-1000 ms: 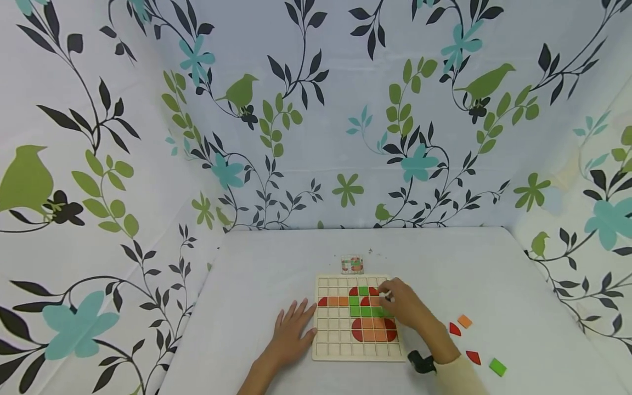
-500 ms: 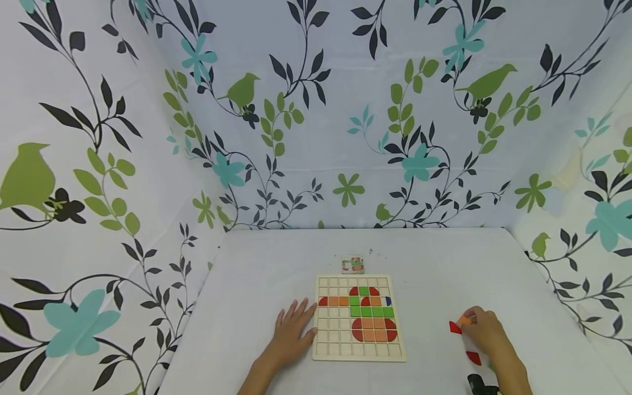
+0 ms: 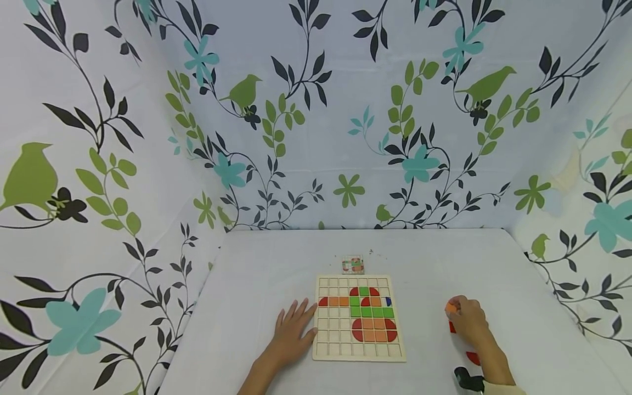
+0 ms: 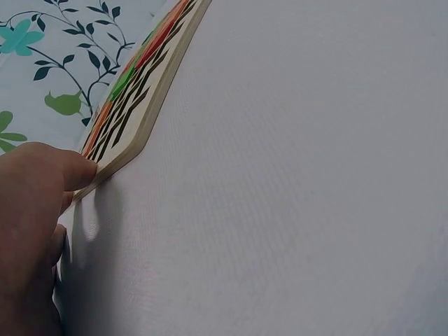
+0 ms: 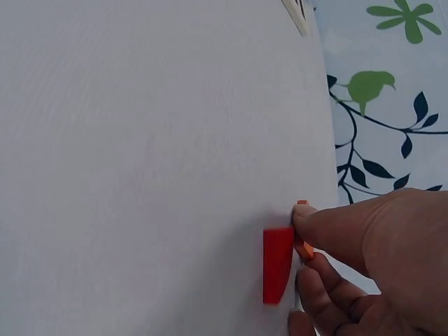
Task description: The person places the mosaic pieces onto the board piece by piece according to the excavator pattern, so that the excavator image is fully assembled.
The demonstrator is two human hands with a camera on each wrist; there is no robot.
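My left hand (image 3: 291, 336) lies spread on the white table, its fingertips at the left edge of a wooden grid board (image 3: 332, 336). In the left wrist view, the thumb touches the board's edge. Red, orange and green tiles sit in the board's squares, plus a small blue-and-white one (image 3: 388, 301) near the right rim. Away to the board's right, my right hand (image 3: 470, 321) pinches an orange tile (image 3: 451, 308) between thumb and fingers. Just below it on the table is a loose red tile (image 5: 277, 266), partly covered by the hand in the head view.
Another red tile (image 3: 473, 358) lies nearer me, partly behind the right forearm. A small patterned card (image 3: 353, 265) rests beyond the board's far edge. A black wrist camera (image 3: 466, 378) is strapped at the right wrist. Leaf-and-bird printed cloth (image 3: 316, 137) hangs around the table.
My right hand has left the board's right side, uncovering the blue-and-white tile, and has picked up the orange tile, moving it slightly left. The green loose tile is now hidden. My left hand stays put.
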